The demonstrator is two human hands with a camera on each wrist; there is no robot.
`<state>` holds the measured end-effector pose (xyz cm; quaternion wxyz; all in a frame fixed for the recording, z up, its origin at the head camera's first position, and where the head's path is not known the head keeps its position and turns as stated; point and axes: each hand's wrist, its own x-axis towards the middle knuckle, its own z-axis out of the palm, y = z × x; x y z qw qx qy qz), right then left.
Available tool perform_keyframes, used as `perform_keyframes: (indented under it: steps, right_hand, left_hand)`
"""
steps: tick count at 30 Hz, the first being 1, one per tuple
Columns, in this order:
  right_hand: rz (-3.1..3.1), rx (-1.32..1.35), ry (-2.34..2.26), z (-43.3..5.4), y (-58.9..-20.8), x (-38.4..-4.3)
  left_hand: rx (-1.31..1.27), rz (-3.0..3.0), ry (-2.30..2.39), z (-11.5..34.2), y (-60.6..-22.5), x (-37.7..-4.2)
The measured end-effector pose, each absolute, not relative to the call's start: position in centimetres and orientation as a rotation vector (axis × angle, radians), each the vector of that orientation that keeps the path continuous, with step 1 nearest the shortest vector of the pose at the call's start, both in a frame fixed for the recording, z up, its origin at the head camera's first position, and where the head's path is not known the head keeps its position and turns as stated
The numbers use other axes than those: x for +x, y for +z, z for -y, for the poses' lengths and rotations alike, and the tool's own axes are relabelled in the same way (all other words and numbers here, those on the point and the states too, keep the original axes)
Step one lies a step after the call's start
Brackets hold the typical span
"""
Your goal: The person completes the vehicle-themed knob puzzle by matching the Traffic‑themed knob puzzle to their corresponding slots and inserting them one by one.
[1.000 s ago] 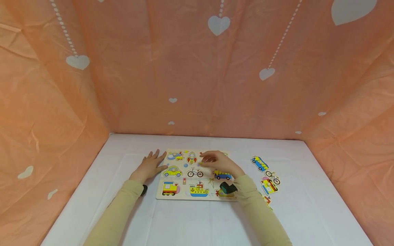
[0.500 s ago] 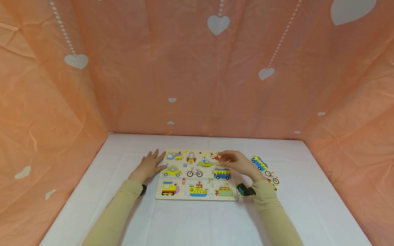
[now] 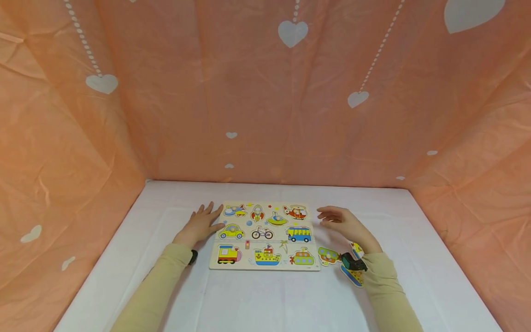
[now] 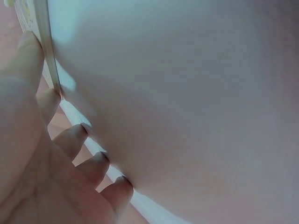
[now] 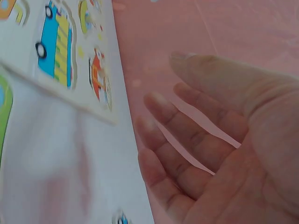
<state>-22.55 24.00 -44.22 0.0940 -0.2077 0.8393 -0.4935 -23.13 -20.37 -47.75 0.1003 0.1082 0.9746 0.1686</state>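
- Peach-orange cloth backdrop, printed with white hearts: enclosing the scene beyond and to either side of both hands.
- White tabletop: beneath both hands, probably chosen as a plain, flat ground on which small shapes stand out.
- Puzzle board, pale, vehicle-patterned: flat on the table between the hands, touching the left, just beside and apart from the right; central, likely so that either hand reaches it.
- Left hand: fingers spread, thumb and index finger against the board's left edge, other fingertips on the table. Grasps nothing; the pose suggests steadying.
- Right hand: released, fingers loosely bent, palm holding nothing; beyond the board's right edge, seemingly raised, and perhaps kept clear of the seated shapes.
- Helicopter: on the board, nearest the right fingertips, apparently knobbed for pinching.
- Bus picture: on the board, nearer the person than the helicopter; whether piece or print, cannot be told.
- Submarine piece: loose, upside down, nearer the person than the right hand, just beside the board.
- Boat piece: loose, slanted, partly hidden by the right wrist; the loose pieces are presumably laid here for the right hand's easy reach.
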Motion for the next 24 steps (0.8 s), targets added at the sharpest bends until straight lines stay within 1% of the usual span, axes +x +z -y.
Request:
perform_keyframes:
  steps: [13, 24]
  right_hand:
    - [-2.584, -0.389, -1.473, -30.0, -44.4, -20.0]
    - [-2.692, -0.271, -1.409, -33.1, -44.9, -18.9]
  left_hand:
    - [0.304, -2.859, 0.49, 20.3, -47.5, -23.3]
    - [0.274, -2.833, 0.489, 20.3, -47.1, -23.3]
